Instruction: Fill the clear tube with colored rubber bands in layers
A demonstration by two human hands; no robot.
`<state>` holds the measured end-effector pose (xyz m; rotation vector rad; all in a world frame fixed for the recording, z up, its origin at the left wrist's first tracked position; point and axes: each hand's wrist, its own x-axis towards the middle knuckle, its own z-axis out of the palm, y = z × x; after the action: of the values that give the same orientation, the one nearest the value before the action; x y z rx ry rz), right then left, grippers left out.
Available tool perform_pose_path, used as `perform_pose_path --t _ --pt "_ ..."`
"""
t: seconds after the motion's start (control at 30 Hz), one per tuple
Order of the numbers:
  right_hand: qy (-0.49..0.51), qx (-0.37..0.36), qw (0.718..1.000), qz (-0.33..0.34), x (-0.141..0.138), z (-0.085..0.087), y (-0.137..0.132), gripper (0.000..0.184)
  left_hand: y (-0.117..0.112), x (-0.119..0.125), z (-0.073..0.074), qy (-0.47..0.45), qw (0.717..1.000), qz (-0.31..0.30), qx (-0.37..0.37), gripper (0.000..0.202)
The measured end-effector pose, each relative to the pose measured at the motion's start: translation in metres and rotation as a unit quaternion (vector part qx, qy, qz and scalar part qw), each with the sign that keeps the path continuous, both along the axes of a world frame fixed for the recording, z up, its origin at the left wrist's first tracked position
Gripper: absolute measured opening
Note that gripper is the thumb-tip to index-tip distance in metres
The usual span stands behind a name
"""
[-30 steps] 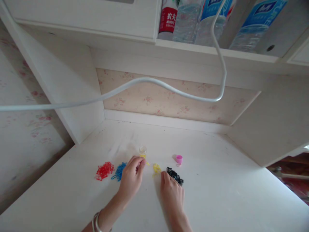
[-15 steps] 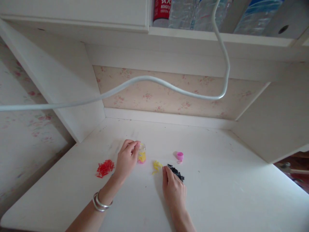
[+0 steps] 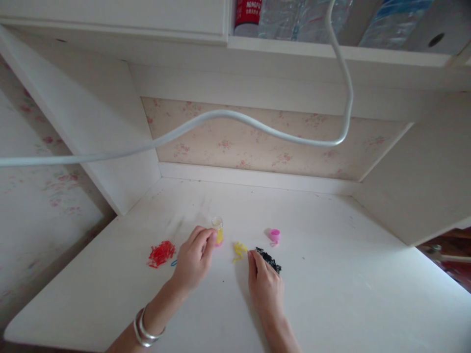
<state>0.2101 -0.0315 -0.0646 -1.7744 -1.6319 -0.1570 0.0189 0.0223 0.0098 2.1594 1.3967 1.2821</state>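
Note:
My left hand (image 3: 194, 257) hovers over the white desk (image 3: 331, 294), its fingers curled together in a pinch just beside a small clear vial (image 3: 218, 229) partly filled with yellow pieces. The hand hides most of a blue pile (image 3: 173, 263). A red pile (image 3: 160, 253) lies to its left. My right hand (image 3: 265, 286) rests on the desk with fingers together, its tips between a small yellow pile (image 3: 239, 250) and a black pile (image 3: 270, 259) that it touches.
A pink cap (image 3: 274, 237) lies behind the black pile. A white cable (image 3: 235, 119) hangs across the alcove. Water bottles (image 3: 279, 17) stand on the shelf above. The desk's side panels close in left and right.
My left hand went up to the vial, then drew back toward me and a little right. The vial now holds more yellow. My right hand stayed by the black pile.

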Motion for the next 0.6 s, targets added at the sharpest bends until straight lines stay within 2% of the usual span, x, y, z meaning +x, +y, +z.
perform_pose_path --t 0.07,0.13,0.23,0.33,0.43,0.6 --pt "0.008 0.0 1.0 0.002 -0.001 0.002 0.0 0.039 -0.009 0.006 -0.006 0.061 0.996 -0.056 -0.038 0.022" --pt "0.014 -0.002 1.0 -0.005 -0.001 0.002 0.0 0.041 -0.014 0.014 -0.014 0.128 0.986 -0.08 -0.077 0.022" --pt "0.028 -0.014 0.999 -0.028 -0.001 0.001 0.0 0.044 -0.015 0.024 -0.028 0.208 0.969 -0.07 -0.117 0.019" --pt "0.047 -0.035 0.997 -0.041 -0.001 0.0 0.001 0.049 -0.013 0.031 -0.04 0.246 0.958 -0.064 -0.134 0.016" --pt "0.064 -0.048 0.996 -0.044 -0.002 0.001 0.002 0.053 -0.013 0.033 -0.045 0.263 0.951 -0.075 -0.142 0.016" --pt "0.08 -0.057 0.995 -0.037 -0.003 0.002 0.002 0.055 -0.013 0.031 -0.043 0.281 0.945 -0.088 -0.141 0.028"
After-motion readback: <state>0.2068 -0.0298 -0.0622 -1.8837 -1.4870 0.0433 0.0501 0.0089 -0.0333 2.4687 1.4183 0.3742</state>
